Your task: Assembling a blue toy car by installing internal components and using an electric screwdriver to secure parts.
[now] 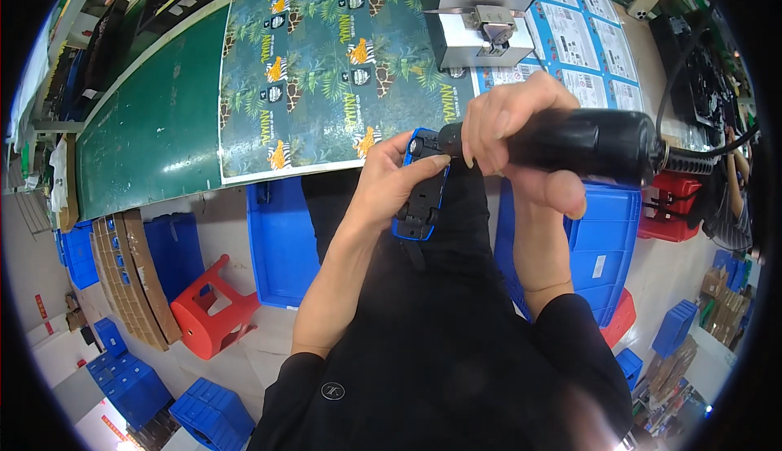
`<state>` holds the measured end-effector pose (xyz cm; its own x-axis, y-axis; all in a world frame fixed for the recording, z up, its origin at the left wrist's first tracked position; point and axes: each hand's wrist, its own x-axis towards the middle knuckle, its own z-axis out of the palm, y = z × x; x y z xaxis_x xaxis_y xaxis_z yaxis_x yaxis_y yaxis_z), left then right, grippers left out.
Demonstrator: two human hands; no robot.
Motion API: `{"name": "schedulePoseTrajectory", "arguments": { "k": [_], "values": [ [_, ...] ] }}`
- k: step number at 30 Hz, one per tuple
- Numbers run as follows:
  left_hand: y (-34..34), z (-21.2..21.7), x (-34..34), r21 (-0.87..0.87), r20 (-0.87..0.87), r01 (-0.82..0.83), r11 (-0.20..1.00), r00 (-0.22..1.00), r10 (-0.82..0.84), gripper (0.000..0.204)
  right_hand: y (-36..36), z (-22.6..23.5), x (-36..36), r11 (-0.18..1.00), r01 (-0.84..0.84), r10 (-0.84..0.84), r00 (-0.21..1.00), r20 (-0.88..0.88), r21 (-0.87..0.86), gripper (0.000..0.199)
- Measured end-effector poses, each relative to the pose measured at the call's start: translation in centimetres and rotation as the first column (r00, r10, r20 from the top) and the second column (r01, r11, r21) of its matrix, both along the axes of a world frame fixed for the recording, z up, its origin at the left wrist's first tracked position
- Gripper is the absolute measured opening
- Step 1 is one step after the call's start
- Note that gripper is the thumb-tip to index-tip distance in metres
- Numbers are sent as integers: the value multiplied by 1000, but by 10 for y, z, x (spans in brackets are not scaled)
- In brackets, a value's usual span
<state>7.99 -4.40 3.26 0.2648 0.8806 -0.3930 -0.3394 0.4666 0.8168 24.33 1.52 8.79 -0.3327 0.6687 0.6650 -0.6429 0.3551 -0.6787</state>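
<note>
My left hand (384, 181) grips a small blue toy car (421, 194), turned so its black underside and wheels show. The thumb lies across one end of that underside. In my right hand (529, 97) is a black electric screwdriver (595, 140), its fingers wrapped round the body. The tool lies roughly level and its nose points left, at the thumb end of the car. Whether its bit touches the car is hidden by the fingers and the nose. Both hands are over my lap, just off the near edge of the green worktable (155, 121).
A jungle-animal printed sheet (326, 56) covers the tabletop, with a metal box-shaped device (487, 40) at its far right and blue-white label sheets (570, 36) beyond. Blue bins (281, 247) flank my legs. A red stool (204, 313) stands at left. A cord (717, 151) trails right from the screwdriver.
</note>
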Motion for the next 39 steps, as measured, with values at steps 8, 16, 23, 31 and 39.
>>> {"name": "schedulePoseTrajectory", "arguments": {
  "k": [8,16,23,31,39],
  "values": [
    [-7,-13,-11,-219,209,-34,975,975,81,21,6,6,13,983,-140,149,987,-66,120,81],
    [-8,-11,-15,-231,191,-87,969,972,133,28,7,12,41,971,-191,198,980,-32,141,81],
    [-3,-16,-13,-219,133,-95,971,983,126,28,5,0,44,981,-149,150,989,0,121,84],
    [-3,-16,-17,-203,167,-138,969,971,173,43,9,5,53,990,123,-121,992,-41,67,78],
    [7,-25,-41,-146,643,-289,946,699,313,55,71,27,80,919,352,-349,936,-52,178,44]
  ]
}}
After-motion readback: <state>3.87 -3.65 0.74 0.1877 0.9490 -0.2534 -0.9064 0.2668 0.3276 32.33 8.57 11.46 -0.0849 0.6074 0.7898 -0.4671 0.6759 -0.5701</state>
